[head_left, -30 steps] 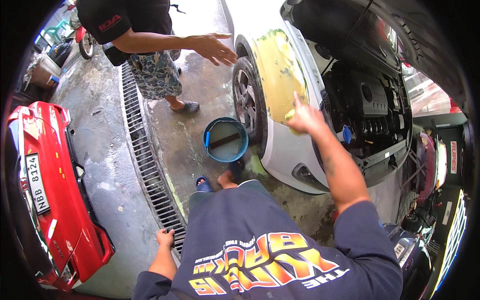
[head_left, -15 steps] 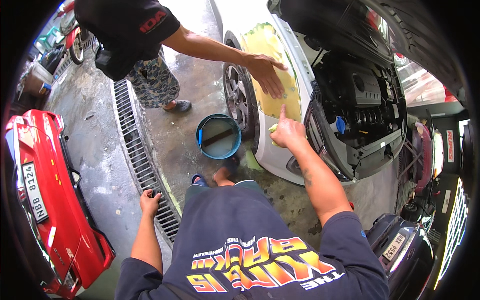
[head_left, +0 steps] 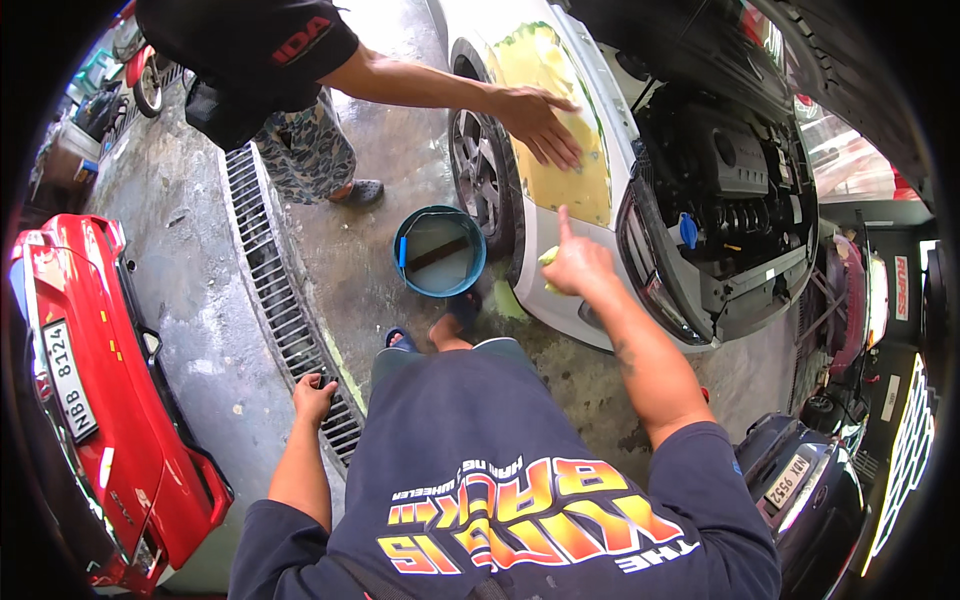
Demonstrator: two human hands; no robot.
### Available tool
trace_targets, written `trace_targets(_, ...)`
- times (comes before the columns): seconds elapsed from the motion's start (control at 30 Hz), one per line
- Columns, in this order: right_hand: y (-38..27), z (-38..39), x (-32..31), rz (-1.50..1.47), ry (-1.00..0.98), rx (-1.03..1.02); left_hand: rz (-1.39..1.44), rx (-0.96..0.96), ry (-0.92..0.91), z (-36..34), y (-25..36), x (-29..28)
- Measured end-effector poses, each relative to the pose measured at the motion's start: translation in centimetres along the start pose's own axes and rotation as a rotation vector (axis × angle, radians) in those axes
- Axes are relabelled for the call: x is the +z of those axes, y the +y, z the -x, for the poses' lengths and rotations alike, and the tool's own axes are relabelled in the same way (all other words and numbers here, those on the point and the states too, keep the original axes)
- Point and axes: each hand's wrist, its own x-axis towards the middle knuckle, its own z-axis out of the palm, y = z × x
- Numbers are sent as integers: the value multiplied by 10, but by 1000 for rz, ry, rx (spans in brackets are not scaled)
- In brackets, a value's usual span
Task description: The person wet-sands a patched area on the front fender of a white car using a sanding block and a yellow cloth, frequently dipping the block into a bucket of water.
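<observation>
My right hand [head_left: 580,266] reaches over the front fender of a silver car [head_left: 535,275]. Its index finger points out toward the lower edge of a yellow, sanded-looking patch [head_left: 560,185]; whether the tip touches is unclear. The other fingers are curled round a small pale yellow-green piece [head_left: 548,257], of which only an edge shows. Low at my left side, my left hand [head_left: 314,398] has its fingers bent together around something small and dark, too hidden to name. A co-worker's flat hand [head_left: 540,122] is spread over the same patch from the far left.
A blue bucket [head_left: 400,275] of cloudy water, with a dark strip in it, stands beside the front wheel [head_left: 478,170]. The engine bay [head_left: 730,170] is exposed. A floor grate [head_left: 265,240] runs along my left, past a red bumper [head_left: 130,400]. A dark car [head_left: 800,500] stands lower right.
My view has shifted slightly. My right fingertip has drawn back a little toward the patch's lower edge. The co-worker's hand has moved slightly to the right over the patch.
</observation>
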Motion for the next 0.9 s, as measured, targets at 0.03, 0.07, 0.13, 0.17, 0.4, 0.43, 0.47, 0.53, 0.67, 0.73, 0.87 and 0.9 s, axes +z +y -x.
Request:
trace_targets(0.03, -3, -3, 22, 17, -6, -21, -17, -9, 1, 3, -5, 5)
trace_targets(0.07, -12, -7, 30, 31, -6, -62, 83, -81, -43, -11, -42, 13)
trace_targets(0.13, -22, -12, 30, 68, 16, -18, 78, -99, -54, -5, -44, 14)
trace_targets(0.17, -23, -14, 27, 85, 30, 4, 75, -105, -57, -3, -44, 15)
trace_targets(0.4, 9, 2, 18, 76, 56, 100, 159, -104, -32, 1, -52, 6)
trace_targets(0.43, 21, 10, 18, 84, 71, 112, 195, -108, -26, -1, -61, 8)
trace_targets(0.47, 32, 17, 19, 88, 86, 124, 190, -107, -7, 1, -63, 12)
trace_targets(0.53, 39, 25, 21, 91, 102, 134, 153, -98, 17, 2, -76, 16)
trace_targets(0.67, 27, 24, 27, 94, 118, 138, 140, -156, -15, 15, -74, 19)
trace_targets(0.73, 11, 21, 31, 125, 130, 96, 176, -171, -16, 20, -74, 17)
trace_targets(0.87, -46, 6, 32, 130, 35, -23, 194, -159, 52, 18, -84, 9)
trace_targets(0.9, -57, -4, 33, 130, 40, -48, 214, -166, 54, 18, -89, 9)
